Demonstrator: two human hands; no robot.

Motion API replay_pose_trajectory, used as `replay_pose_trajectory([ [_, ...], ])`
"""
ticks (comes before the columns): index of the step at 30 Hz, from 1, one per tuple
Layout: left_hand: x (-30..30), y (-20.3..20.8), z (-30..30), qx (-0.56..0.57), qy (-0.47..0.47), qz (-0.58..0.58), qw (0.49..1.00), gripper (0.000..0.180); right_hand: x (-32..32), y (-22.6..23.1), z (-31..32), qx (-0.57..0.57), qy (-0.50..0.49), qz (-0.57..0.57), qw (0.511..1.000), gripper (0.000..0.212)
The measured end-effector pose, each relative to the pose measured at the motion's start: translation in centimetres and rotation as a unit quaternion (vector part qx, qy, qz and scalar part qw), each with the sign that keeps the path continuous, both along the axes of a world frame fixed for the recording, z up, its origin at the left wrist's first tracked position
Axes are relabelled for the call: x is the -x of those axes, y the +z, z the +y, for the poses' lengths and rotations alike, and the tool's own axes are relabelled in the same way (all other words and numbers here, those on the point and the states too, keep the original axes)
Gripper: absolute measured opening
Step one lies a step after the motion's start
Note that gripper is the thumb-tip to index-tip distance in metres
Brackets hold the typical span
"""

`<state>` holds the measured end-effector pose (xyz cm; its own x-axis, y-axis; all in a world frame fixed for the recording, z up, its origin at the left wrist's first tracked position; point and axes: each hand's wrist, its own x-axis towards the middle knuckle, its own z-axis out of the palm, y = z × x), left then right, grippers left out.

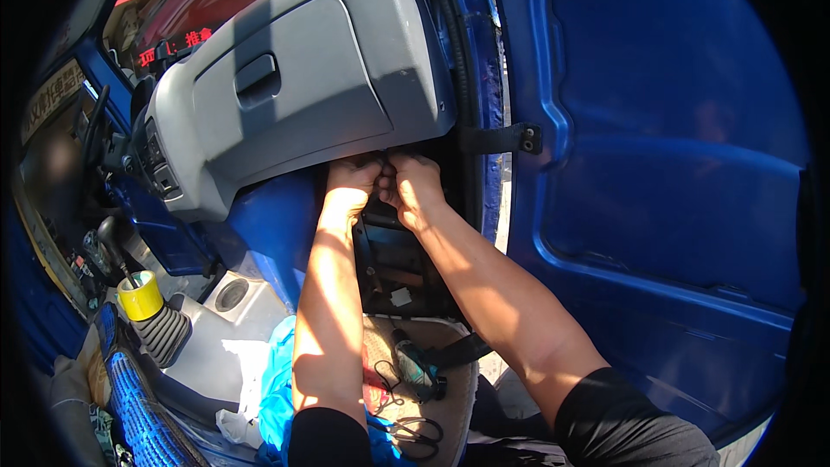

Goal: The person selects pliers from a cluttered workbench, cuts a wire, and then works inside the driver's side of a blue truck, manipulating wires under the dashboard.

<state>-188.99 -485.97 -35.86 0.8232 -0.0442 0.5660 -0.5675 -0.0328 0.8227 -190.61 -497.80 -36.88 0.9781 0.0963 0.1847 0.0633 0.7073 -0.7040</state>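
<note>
Both my arms reach forward beneath the grey dashboard (285, 134), at the passenger side of a vehicle cab. My left hand (350, 183) is closed, its fingertips up against the dashboard's lower edge. Right beside it, my right hand (415, 183) is closed too, its fingers bent toward the left thumb. Something small and dark seems to be pinched where the fingers meet, but shadow and the hands hide what it is. Above them is the glove box lid (320, 78), which is closed. Below the hands lies a dark recess (389, 251) with black parts in it.
The blue door (674, 104) stands open at the right, held by a black strap (501, 139). Below my arms are a teal and black power tool (419, 367), a black cord (417, 439) and blue cloth (278, 380). A yellow tape roll (138, 297) surrounds the gear lever (111, 238).
</note>
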Motion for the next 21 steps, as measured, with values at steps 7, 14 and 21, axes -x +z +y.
replay_pose_trajectory([
  [7,-0.7,-0.3,-0.2,0.030,0.044,0.053,0.997,0.012,-0.8,-1.8,-0.5,-0.021,0.035,-0.037,0.998,0.008],
  [14,-1.1,0.4,-0.3,0.059,0.033,0.183,0.981,0.004,-2.6,-2.6,-0.5,-0.081,0.074,-0.043,0.993,0.013],
  [21,-1.1,1.3,0.4,0.008,0.025,0.253,0.967,0.010,-3.2,-2.8,-1.2,-0.079,0.153,-0.047,0.984,0.009],
])
